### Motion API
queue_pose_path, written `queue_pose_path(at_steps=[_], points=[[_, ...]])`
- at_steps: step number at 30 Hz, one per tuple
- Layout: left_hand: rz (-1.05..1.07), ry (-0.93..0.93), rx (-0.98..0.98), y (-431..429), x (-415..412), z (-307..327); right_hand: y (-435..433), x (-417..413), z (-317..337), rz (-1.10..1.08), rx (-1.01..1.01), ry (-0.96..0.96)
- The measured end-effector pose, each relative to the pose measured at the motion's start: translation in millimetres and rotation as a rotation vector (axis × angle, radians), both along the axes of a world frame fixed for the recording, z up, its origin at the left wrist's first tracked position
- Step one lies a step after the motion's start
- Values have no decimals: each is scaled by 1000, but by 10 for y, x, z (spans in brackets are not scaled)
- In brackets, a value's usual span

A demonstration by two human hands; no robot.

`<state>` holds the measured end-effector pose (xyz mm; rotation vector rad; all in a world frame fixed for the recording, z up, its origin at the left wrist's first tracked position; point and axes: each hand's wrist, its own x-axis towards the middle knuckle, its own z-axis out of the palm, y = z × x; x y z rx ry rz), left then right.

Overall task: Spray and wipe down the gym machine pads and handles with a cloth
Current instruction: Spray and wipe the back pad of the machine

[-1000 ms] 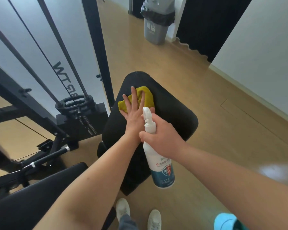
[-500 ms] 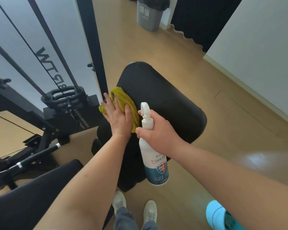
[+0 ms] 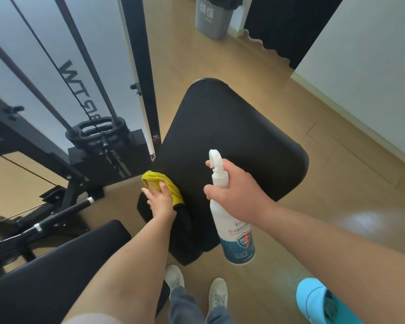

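Head view: cloth (image 3: 161, 183) is pressed open-palmed onto mid-frame pad (image 3: 232, 136) by left hand (image 3: 162, 200); bottle (image 3: 239, 239) is gripped by right hand (image 3: 237, 195); handles (image 3: 63, 212) probably remain unwiped.

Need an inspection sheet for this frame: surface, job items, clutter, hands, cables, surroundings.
Surface: black padded machine seat, matte; wetness cannot be told.
Job's things: yellow cloth on the seat's left edge; white spray bottle with blue label upright, nozzle pointing away from the person.
Clutter: light-blue object at the lower right, unidentified.
Hands: left hand presses the cloth; right hand grips the bottle's neck, a finger by the trigger.
Cables: thin black cable runs taut down to the black weight stack.
Surroundings: second black pad lower left, wooden floor, grey bin, white wall.
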<state>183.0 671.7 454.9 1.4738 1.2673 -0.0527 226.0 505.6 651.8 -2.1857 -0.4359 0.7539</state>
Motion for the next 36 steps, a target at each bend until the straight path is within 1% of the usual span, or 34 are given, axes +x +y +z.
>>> queue_pose_path(at_steps=[2,4,6,8,13,16,21,24,27,31,33,36], points=[[39,23,-45,25,23,13,5,-41,-34,4,4,10],[103,-5,-60,37,69,58,3,-87,-59,6,13,19],[116,-42,-31,24,117,137,5,-128,-66,21,25,25],[82,-82,11,-12,178,269,5,-160,-55,32,37,24],[-63,-204,183,-132,449,696,-49,-171,22,26,74,-2],[-155,-287,319,-184,665,992,-95,-160,119,20,89,-33],[-280,-348,491,-247,1028,1515,-216,-105,283,-7,112,-69],[-367,-459,608,-308,1089,1687,-309,-67,350,-45,138,-112],[-430,-574,692,-442,1023,1751,-407,-33,409,-75,174,-137],[-619,-701,882,-767,813,1591,-573,-31,513,-79,200,-164],[-716,-703,935,-919,685,1512,-672,-31,557,-90,212,-177],[-839,-640,965,-1116,438,1375,-804,-20,587,-98,215,-184]])
